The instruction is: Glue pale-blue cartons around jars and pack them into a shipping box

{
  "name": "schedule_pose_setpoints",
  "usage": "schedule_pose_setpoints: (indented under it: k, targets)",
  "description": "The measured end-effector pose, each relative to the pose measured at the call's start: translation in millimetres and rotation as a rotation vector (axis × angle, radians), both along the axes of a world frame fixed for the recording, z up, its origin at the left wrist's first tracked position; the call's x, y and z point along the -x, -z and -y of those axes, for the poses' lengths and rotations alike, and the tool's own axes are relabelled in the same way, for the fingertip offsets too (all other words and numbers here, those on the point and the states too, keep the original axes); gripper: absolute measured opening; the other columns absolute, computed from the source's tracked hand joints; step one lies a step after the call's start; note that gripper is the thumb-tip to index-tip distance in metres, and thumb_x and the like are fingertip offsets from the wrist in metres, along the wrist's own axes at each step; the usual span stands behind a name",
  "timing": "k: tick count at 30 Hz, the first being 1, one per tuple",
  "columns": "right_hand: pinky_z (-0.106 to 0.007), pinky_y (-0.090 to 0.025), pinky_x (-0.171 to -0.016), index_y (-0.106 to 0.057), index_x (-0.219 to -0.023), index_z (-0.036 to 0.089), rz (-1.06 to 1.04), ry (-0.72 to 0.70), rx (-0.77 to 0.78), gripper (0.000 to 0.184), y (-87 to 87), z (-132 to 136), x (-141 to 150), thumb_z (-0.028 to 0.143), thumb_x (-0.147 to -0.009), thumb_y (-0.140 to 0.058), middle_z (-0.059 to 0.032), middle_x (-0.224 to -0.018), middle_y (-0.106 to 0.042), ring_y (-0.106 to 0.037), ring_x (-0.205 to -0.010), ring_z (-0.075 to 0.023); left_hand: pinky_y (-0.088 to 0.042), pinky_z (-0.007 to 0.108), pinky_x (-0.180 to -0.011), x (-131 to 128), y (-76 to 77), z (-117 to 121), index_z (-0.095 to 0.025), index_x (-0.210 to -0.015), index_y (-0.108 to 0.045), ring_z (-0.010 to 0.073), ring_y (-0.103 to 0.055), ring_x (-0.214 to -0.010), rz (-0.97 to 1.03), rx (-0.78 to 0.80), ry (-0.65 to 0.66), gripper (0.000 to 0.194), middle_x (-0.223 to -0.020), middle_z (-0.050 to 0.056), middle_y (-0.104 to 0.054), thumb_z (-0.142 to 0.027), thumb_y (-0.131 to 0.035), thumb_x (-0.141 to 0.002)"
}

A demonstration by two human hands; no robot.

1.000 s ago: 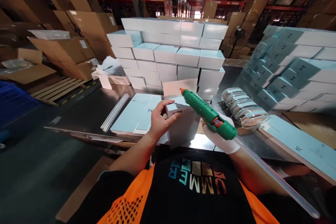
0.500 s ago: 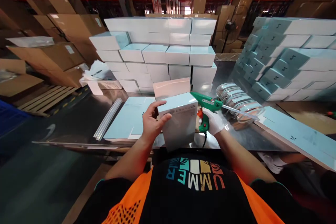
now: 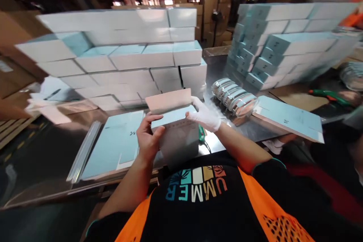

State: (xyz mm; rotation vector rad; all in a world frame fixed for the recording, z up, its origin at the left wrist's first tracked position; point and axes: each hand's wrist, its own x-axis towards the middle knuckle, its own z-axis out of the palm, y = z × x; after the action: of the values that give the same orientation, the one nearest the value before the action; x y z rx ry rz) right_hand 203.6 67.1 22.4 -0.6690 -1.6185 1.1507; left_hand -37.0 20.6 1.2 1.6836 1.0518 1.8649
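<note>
My bare left hand (image 3: 147,138) grips the left side of a pale blue-and-white box (image 3: 177,136) standing on the metal table (image 3: 51,151) in front of me. My right hand (image 3: 204,115), in a white glove, rests on the box's top right edge, by its raised flap (image 3: 168,100). The green glue gun (image 3: 201,133) lies on the table just right of the box, mostly hidden behind it. Flat, unfolded blue boxes (image 3: 113,143) lie in a stack left of my left hand.
A wall of stacked blue boxes (image 3: 119,56) stands behind, and another stack (image 3: 278,41) at the right. Clear plastic lids (image 3: 235,96) lie in a row beside a flat blue sheet (image 3: 286,115). Clear glue sticks (image 3: 83,151) lie at the left. A second green glue gun (image 3: 326,96) lies far right.
My right hand has put the green glue gun down beside the box and moved onto the box's top. The view has swung to the right.
</note>
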Motion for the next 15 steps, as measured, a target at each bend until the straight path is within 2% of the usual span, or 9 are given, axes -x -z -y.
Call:
schedule_pose_setpoints:
  k: [2,3,5,7,9,10,12,13,15]
  targets:
    - [-0.055,-0.040,-0.132,-0.065,-0.143,0.018,0.088,0.017,-0.097,0.095,4.3,1.1,-6.3,0.069,-0.071,-0.099,-0.0176,-0.160,-0.059,-0.054,-0.152,-0.0358,-0.057,0.046,-0.109,-1.8,7.2,-5.3,-0.024,-0.110,-0.067,0.0285,-0.075,-0.119,0.062,-0.118,0.019,0.058,-0.120,0.007,-0.075,-0.065,-0.095,-0.079]
    - [-0.055,-0.039,-0.133,-0.068,-0.139,0.018,0.114,0.017,-0.156,0.086,8.8,3.3,-10.3,0.064,-0.073,-0.099,-0.0179,-0.161,-0.057,-0.053,-0.153,-0.0352,-0.058,0.048,-0.110,-1.4,10.0,-7.1,-0.025,-0.115,-0.066,0.0280,-0.076,-0.118,0.086,-0.161,0.053,0.058,-0.116,0.004,-0.076,-0.060,-0.097,-0.080]
    - [-0.053,-0.042,-0.132,-0.075,-0.129,0.020,0.125,0.005,-0.266,0.057,18.3,10.7,-16.2,0.055,-0.088,-0.092,-0.0167,-0.165,-0.054,-0.052,-0.155,-0.0312,-0.058,0.050,-0.110,3.4,11.8,-8.6,-0.027,-0.118,-0.070,0.0279,-0.079,-0.115,0.063,-0.204,0.128,0.045,-0.107,0.002,-0.076,-0.048,-0.095,-0.086]
    - [-0.049,-0.047,-0.129,-0.079,-0.125,0.023,0.122,0.001,-0.348,0.031,24.3,19.7,-16.0,0.044,-0.102,-0.080,-0.0143,-0.164,-0.055,-0.055,-0.153,-0.0263,-0.059,0.051,-0.109,13.4,5.3,-8.6,-0.026,-0.106,-0.078,0.0296,-0.080,-0.115,-0.017,-0.230,0.158,0.022,-0.104,0.002,-0.075,-0.039,-0.089,-0.092]
    - [-0.046,-0.049,-0.127,-0.081,-0.123,0.025,0.153,0.057,-0.422,0.020,25.4,27.5,-8.6,0.034,-0.106,-0.074,-0.0124,-0.159,-0.060,-0.058,-0.149,-0.0240,-0.061,0.051,-0.107,25.0,-10.8,-9.4,-0.027,-0.097,-0.082,0.0313,-0.080,-0.117,-0.151,-0.257,0.185,0.008,-0.106,0.003,-0.075,-0.032,-0.086,-0.094]
    - [-0.046,-0.049,-0.128,-0.082,-0.123,0.025,0.192,0.095,-0.466,0.019,24.3,30.5,-2.9,0.031,-0.107,-0.073,-0.0122,-0.159,-0.061,-0.058,-0.149,-0.0239,-0.061,0.051,-0.105,29.4,-21.7,-10.3,-0.029,-0.100,-0.084,0.0325,-0.080,-0.119,-0.275,-0.275,0.202,0.009,-0.108,0.003,-0.076,-0.032,-0.087,-0.093]
    - [-0.045,-0.048,-0.129,-0.081,-0.127,0.024,0.297,0.151,-0.559,0.022,19.5,34.4,8.5,0.028,-0.108,-0.070,-0.0127,-0.166,-0.056,-0.057,-0.151,-0.0240,-0.061,0.050,-0.101,32.0,-45.6,-12.0,-0.034,-0.119,-0.084,0.0363,-0.077,-0.125,-0.638,-0.333,0.221,0.030,-0.119,0.006,-0.080,-0.046,-0.088,-0.092]
    - [-0.044,-0.047,-0.130,-0.078,-0.135,0.022,0.361,0.140,-0.605,0.029,15.7,35.0,11.3,0.030,-0.109,-0.069,-0.0139,-0.173,-0.049,-0.055,-0.155,-0.0245,-0.060,0.049,-0.097,30.0,-57.0,-12.2,-0.035,-0.130,-0.081,0.0375,-0.077,-0.125,-0.821,-0.381,0.223,0.044,-0.124,0.008,-0.081,-0.057,-0.086,-0.092]
    - [-0.042,-0.043,-0.132,-0.062,-0.159,0.018,0.481,0.075,-0.675,0.057,5.6,32.1,2.4,0.039,-0.108,-0.072,-0.0189,-0.183,-0.032,-0.043,-0.165,-0.0272,-0.058,0.048,-0.085,23.0,-75.8,-10.6,-0.035,-0.148,-0.071,0.0377,-0.079,-0.114,-1.073,-0.470,0.198,0.067,-0.128,0.010,-0.083,-0.073,-0.076,-0.093]
